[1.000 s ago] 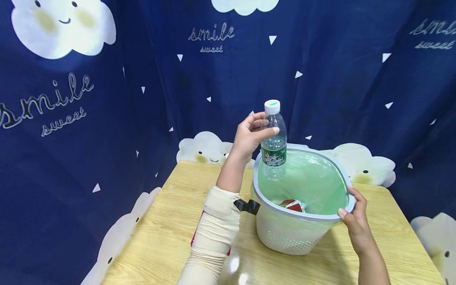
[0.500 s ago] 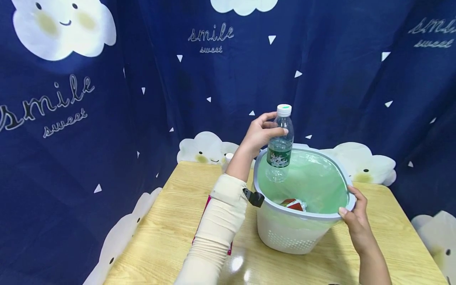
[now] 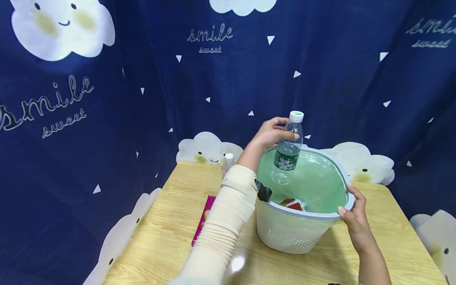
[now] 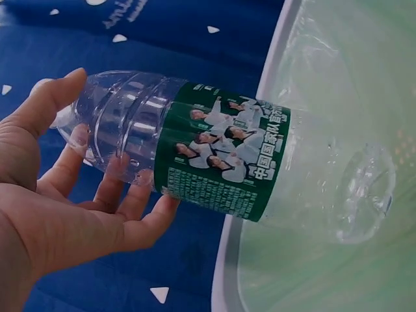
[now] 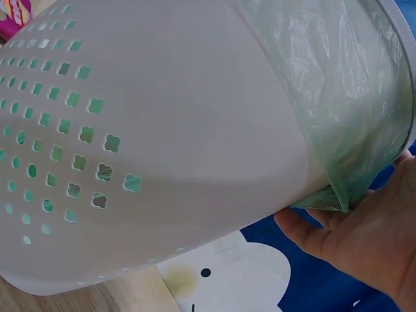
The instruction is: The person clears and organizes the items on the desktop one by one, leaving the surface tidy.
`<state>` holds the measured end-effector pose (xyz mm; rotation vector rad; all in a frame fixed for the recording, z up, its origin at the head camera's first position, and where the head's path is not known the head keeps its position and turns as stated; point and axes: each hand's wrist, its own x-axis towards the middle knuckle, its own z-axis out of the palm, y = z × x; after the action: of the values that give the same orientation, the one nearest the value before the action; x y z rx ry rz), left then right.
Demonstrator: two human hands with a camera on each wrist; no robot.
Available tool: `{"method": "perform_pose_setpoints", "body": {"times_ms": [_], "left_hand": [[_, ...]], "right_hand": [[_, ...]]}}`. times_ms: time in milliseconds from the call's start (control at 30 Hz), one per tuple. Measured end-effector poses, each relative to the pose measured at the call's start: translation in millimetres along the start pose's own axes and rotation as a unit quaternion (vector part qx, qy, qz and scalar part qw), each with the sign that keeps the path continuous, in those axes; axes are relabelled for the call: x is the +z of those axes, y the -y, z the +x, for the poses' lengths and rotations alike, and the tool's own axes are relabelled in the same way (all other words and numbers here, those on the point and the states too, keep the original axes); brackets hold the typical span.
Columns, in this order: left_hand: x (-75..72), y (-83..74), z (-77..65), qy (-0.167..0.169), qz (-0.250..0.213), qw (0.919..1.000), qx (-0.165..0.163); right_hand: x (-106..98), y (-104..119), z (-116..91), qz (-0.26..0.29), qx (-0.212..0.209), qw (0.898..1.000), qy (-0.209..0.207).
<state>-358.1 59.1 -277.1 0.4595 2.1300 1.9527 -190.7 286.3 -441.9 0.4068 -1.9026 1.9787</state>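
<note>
The left hand (image 3: 268,136) pinches a clear bottle (image 3: 287,157) near its neck, base over the mouth of the bin (image 3: 278,227), while the right hand (image 3: 359,221) grips the bin's rim. Inside already lies 1 red-and-white item (image 3: 295,204); this bottle is not yet let go, and a 2nd bottle (image 3: 228,163) and 1 pink packet (image 3: 202,221) seem left outside, on the table (image 3: 160,225).

Bin (image 3: 281,225) on table (image 3: 160,221), clock centred there. Curtain (image 3: 231,79) behind, 12 o'clock. Bottle (image 3: 287,156) in left hand (image 3: 271,135), over mouth, 10. Right hand (image 3: 356,221) on rim, 4. Wrapper (image 3: 294,205) inside, 7. Second bottle (image 3: 226,164), 10. Packet (image 3: 202,224), 9.
</note>
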Motion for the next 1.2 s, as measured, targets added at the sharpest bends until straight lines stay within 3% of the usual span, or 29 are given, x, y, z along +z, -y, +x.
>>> {"method": "perform_pose_setpoints", "body": {"times_ms": [233, 600, 733, 1000, 1200], "left_hand": [[7.5, 10.0, 12.0, 0.027, 0.038, 0.998, -0.042], [14.5, 26.0, 17.7, 0.086, 0.059, 0.9925, -0.064], [18.4, 28.7, 18.8, 0.115, 0.091, 0.9857, -0.082], [18.5, 23.3, 19.8, 0.184, 0.138, 0.9632, -0.139], [14.7, 25.1, 19.3, 0.197, 0.136, 0.958, -0.158]], "right_hand": [[0, 1, 0, -0.01, 0.013, 1.0, -0.004], [-1, 2, 0, -0.023, 0.021, 1.0, -0.001], [-1, 3, -1, -0.027, 0.025, 0.999, -0.001], [1, 1, -1, -0.014, 0.019, 1.0, -0.003], [-1, 3, 0, -0.029, 0.029, 0.999, -0.001]]}}
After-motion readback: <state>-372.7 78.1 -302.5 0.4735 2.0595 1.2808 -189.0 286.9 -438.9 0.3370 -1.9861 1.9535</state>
